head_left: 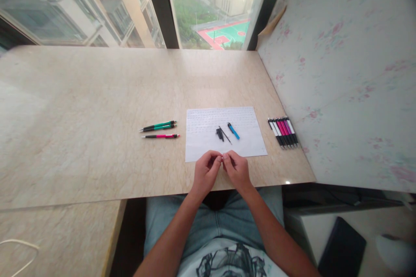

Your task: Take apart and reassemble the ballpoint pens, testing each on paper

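My left hand (207, 170) and my right hand (236, 169) meet at the near edge of a white sheet of paper (199, 138). Both have fingers pinched together around something tiny, mostly hidden by the fingertips; its kind does not show. Just beyond them on the paper lie pen parts: a blue pen barrel (233, 130), short black pieces (219, 134) and a thin dark rod (225, 135). The paper carries rows of faint writing.
Left of the paper lie two green pens (159, 126) and a pink pen (160, 136). At right, by the flowered wall (344, 73), several white, pink and purple pens (282, 132) form a row. Windows (217, 15) stand behind the marble-patterned table (97, 138).
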The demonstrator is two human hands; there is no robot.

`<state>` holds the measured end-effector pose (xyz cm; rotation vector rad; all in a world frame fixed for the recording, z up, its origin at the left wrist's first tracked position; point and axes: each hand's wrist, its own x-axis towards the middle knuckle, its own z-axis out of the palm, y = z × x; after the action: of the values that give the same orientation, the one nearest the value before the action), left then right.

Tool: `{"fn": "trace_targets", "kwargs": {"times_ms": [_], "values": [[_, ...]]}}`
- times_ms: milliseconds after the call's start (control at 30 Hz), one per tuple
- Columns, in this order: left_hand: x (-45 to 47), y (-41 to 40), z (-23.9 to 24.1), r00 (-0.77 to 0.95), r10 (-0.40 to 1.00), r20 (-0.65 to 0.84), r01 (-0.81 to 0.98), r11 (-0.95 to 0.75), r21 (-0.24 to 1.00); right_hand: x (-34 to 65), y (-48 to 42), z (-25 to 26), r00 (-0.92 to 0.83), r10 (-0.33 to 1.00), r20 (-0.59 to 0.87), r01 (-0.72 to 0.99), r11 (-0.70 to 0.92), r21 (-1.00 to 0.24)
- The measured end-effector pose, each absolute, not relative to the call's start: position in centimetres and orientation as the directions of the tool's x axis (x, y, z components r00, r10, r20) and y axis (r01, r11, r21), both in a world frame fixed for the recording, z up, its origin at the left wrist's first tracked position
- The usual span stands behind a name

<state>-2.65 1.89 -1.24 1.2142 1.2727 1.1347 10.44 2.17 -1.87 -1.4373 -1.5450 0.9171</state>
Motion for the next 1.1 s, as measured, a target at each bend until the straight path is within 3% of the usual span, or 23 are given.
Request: {"fn": "trace_targets", "kwargs": {"times_ms": [800,900,1100], "values": [[-2.7,1.9,-1.0,0.004,0.997,-0.08,0.007,0.08,0.997,10.8,2.5,-0.7,-0.054,0.997,0.064,0.368,0.079,-0.926],[-2.7,1.8,-1.0,-0.002,0.995,-0.097,-0.01,0.097,0.995,11.9,3.8,-0.2,0.033,0.99,0.139,0.507,0.104,-0.855],[-2.7,1.8,-1.5,-0.01,0.993,-0.121,-0.059,0.12,0.991,14.2,7.5,-0.4,0.132,0.958,0.255,0.826,0.036,-0.563]]}}
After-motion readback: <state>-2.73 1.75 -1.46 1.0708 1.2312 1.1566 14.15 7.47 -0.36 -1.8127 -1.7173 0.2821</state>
